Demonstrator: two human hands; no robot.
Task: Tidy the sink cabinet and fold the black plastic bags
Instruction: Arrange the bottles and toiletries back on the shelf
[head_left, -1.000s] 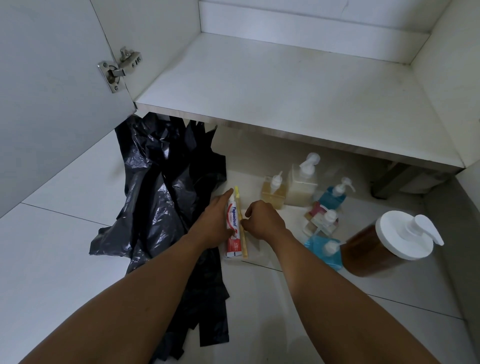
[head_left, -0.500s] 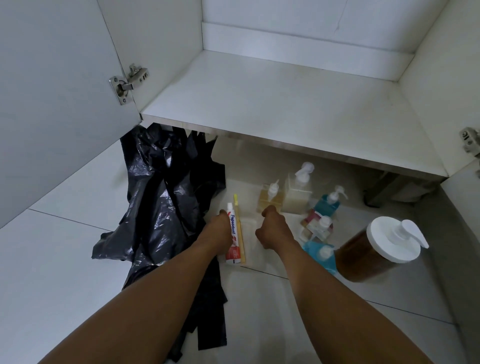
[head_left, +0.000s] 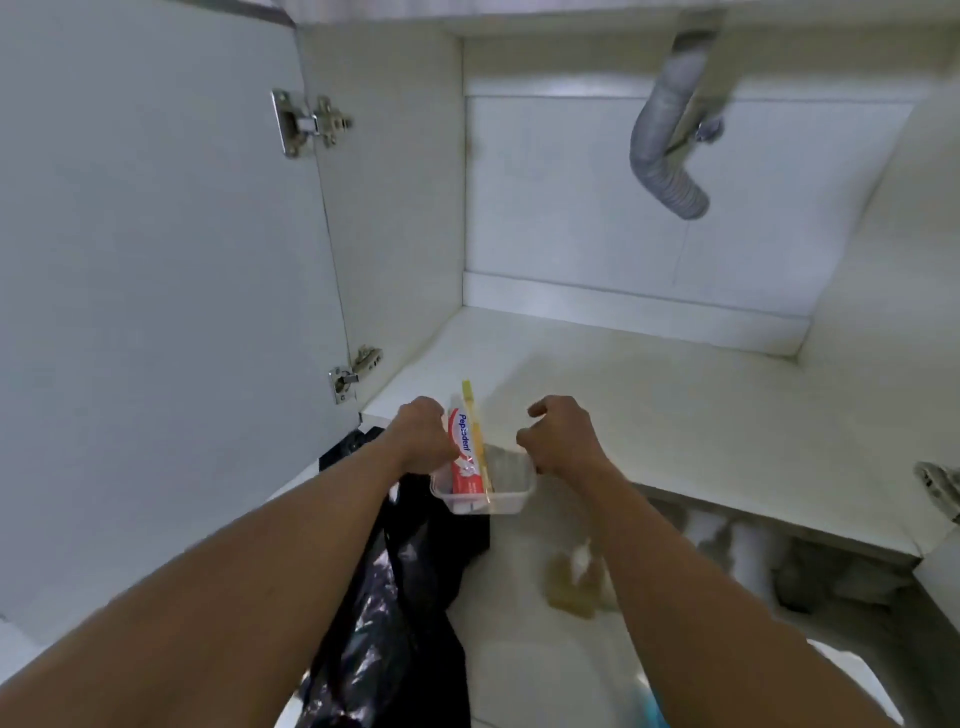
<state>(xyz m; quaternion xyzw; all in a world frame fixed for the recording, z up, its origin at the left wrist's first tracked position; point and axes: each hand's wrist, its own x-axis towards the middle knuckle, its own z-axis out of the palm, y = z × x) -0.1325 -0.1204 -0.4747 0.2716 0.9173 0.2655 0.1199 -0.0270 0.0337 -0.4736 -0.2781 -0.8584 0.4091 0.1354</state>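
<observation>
A clear plastic tray (head_left: 511, 499) hangs in the air just in front of the white cabinet floor (head_left: 649, 395). It carries a red-and-white toothpaste tube (head_left: 461, 452) and a yellow toothbrush (head_left: 475, 431). My left hand (head_left: 423, 434) grips the tray's left side and my right hand (head_left: 563, 436) grips its right side. The black plastic bags (head_left: 395, 613) lie crumpled on the floor tiles below my left forearm.
The cabinet's left door (head_left: 156, 312) stands open with two metal hinges. A grey corrugated drain hose (head_left: 662, 166) hangs at the upper right. Blurred pump bottles (head_left: 569, 582) stand on the floor under the cabinet's front edge.
Both hands have lifted the tray with the toothpaste and toothbrush off the floor, up to the cabinet's front edge. The view has tilted up into the cabinet.
</observation>
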